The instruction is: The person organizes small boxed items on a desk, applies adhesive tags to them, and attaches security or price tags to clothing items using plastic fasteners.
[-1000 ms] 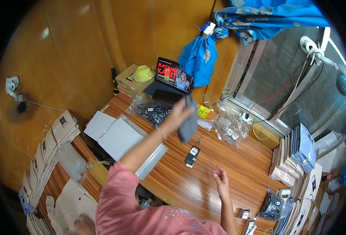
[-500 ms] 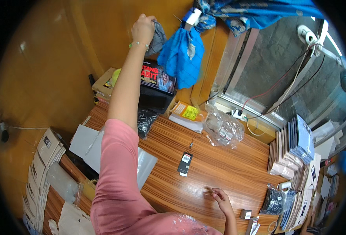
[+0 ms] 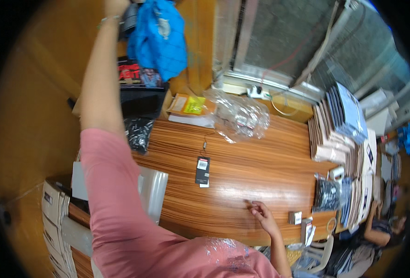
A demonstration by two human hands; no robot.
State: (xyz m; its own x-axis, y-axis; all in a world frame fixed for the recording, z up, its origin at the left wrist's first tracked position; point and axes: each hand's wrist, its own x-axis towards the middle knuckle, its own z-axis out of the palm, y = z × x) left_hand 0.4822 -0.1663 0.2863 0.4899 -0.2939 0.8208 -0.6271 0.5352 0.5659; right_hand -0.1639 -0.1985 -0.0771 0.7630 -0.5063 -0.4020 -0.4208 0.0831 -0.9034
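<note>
My left arm, in a pink sleeve, reaches up and away. My left hand (image 3: 116, 7) is partly cut off by the top edge, its fingers closed at a grey cloth (image 3: 129, 19) beside a hanging blue cloth (image 3: 161, 41). My right hand (image 3: 264, 217) hovers over the near side of the wooden table (image 3: 246, 171), fingers loosely bent and apart, with nothing in them. A black hang tag (image 3: 202, 170) with a white label and a cord lies on the table between my arms.
Crumpled clear plastic (image 3: 242, 116) and an orange-and-white packet (image 3: 191, 110) lie at the back. Folded garments (image 3: 337, 134) are stacked at right, near a black bagged item (image 3: 327, 194) and small boxes (image 3: 295, 217). A screen (image 3: 140, 76) stands behind my left arm. Another person (image 3: 381, 231) is at far right.
The view has shifted, so the table and its items sit further left and higher. My left hand stays raised at the grey cloth; my right hand still hovers over the table.
</note>
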